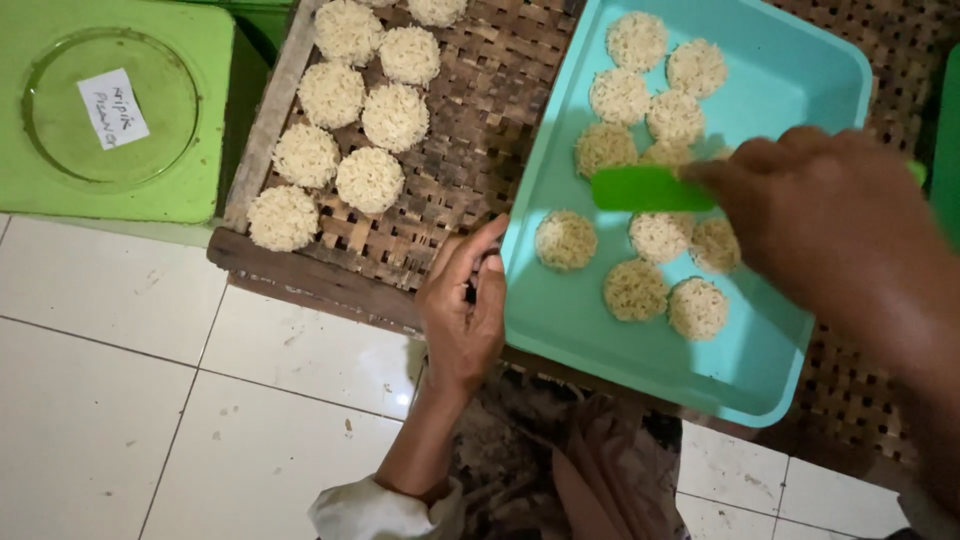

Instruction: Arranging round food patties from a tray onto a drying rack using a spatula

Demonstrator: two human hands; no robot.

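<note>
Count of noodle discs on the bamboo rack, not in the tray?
9 on the rack: a double column from the top edge down to the near-left corner. More may sit beyond the frame's top.

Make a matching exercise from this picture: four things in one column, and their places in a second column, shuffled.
Things:
1. flat green plastic spatula
2. shallow turquoise plastic tray
3. woven brown bamboo rack
4. green plastic lid with a white paper label

Places:
A. top left corner, beside the rack
B. held in the right hand
C. steadied at its edge by the left hand
D. under the round pale noodle cakes at upper left

Pairs: 1-B, 2-C, 3-D, 4-A
</note>
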